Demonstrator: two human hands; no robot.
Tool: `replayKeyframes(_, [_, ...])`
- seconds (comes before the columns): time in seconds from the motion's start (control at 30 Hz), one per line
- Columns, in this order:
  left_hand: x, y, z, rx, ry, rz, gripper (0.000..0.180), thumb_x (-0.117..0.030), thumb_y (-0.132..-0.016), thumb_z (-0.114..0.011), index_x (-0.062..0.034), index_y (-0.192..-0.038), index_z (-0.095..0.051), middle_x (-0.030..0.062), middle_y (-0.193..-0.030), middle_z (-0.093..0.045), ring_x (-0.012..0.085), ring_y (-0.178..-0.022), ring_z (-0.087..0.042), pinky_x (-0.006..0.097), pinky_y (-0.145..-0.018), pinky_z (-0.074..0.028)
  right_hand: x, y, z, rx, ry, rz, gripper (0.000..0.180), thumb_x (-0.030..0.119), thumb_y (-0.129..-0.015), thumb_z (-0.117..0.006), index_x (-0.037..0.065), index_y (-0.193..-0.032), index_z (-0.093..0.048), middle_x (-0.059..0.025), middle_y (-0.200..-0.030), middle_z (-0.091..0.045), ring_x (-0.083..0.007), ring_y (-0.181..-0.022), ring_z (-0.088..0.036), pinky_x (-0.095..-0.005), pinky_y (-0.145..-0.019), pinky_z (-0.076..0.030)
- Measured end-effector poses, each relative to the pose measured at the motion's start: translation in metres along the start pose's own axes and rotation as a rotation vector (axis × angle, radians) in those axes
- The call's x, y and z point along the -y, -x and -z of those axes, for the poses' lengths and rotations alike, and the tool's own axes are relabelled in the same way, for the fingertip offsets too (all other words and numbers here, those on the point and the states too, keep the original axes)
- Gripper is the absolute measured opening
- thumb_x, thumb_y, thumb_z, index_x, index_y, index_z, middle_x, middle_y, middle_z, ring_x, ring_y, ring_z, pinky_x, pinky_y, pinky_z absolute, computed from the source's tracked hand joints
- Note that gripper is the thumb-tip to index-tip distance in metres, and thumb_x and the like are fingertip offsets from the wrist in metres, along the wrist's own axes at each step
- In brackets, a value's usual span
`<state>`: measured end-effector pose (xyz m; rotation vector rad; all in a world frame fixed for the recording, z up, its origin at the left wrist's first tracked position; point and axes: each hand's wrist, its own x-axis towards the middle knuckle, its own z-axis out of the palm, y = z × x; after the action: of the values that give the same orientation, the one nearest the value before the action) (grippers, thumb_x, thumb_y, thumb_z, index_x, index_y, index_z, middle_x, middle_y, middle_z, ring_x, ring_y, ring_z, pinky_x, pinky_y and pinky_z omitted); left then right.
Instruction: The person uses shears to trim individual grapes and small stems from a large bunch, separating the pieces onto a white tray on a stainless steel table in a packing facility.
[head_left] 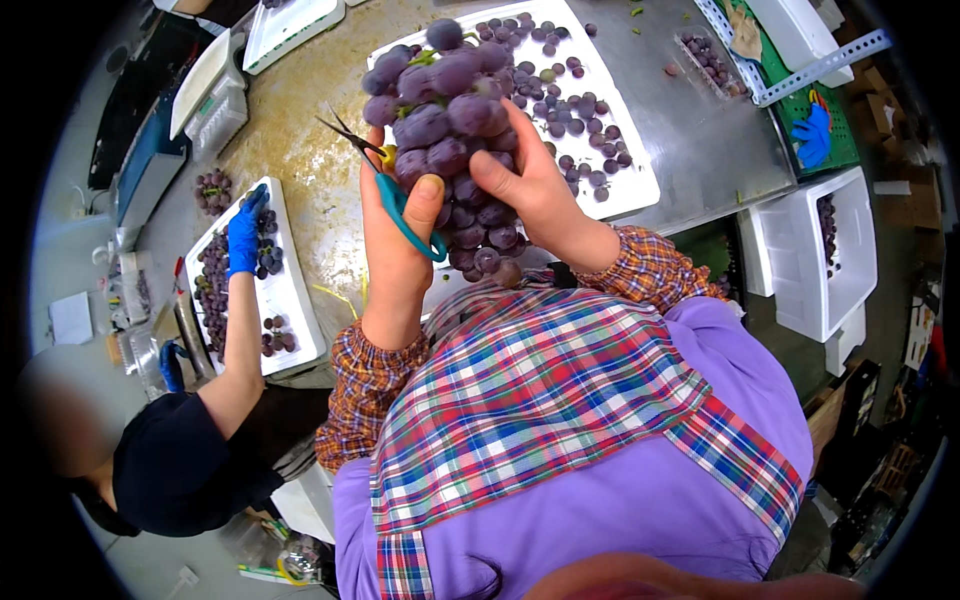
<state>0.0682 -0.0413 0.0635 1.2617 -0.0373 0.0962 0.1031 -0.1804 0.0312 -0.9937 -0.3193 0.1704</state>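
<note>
A large bunch of purple grapes [447, 125] is held up between my two hands, above the metal table. My left hand [395, 255] presses its thumb against the bunch's left side. Small scissors [388, 200] with teal handles and dark, slightly parted blades are also in that hand, blades pointing up and left. On the other side, my right hand [545, 195] grips the bunch, thumb in front and fingers partly hidden behind it. Beneath and beyond the bunch lies a white tray [632, 188] with several loose bunches of smaller grapes [575, 115].
At left, a co-worker's blue-gloved hand [243, 240] touches grapes on another white tray [300, 325]. A clear punnet of grapes [712, 65] stands at the table's far right. Beyond the right edge are a white crate [850, 250] and a perforated metal bar [825, 65].
</note>
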Motion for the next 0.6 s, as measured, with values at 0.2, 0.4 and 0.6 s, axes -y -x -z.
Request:
replayKeyframes(0.2, [0.007,-0.006,0.023,0.06,0.23,0.068,0.073,-0.043,-0.089,-0.06,-0.0057,-0.143,-0.029,0.0123,-0.136,-0.046,0.0284,-0.124,-0.048,0.042,-0.105,-0.04,0.013,0.004,-0.006,0.075,0.298,0.013,0.097,0.036,-0.08,-0.074,-0.005,-0.146,-0.015,-0.0235,-0.14,-0.037,-0.0297,-0.13,-0.04,-0.0384,-0.106,-0.035])
replayKeyframes(0.4, [0.007,-0.014,0.039,0.046,0.466,0.181,0.071,-0.055,-0.09,-0.048,-0.0081,-0.142,-0.034,0.0146,-0.141,-0.043,0.0328,-0.127,-0.046,0.048,-0.106,-0.039,0.028,0.007,-0.007,0.207,0.378,-0.067,0.096,0.031,-0.082,-0.073,0.005,-0.15,-0.009,-0.0241,-0.149,-0.023,-0.0351,-0.137,-0.029,-0.0455,-0.11,-0.028])
replayKeyframes(0.6, [0.012,-0.013,0.052,0.058,0.604,0.185,0.074,-0.057,-0.088,-0.049,-0.0105,-0.143,-0.033,0.0142,-0.143,-0.041,0.0333,-0.129,-0.043,0.051,-0.107,-0.037,0.035,0.012,-0.012,0.222,0.276,-0.099,0.091,0.024,-0.082,-0.073,0.002,-0.149,-0.015,-0.0207,-0.147,-0.029,-0.0309,-0.132,-0.038,-0.0428,-0.107,-0.035])
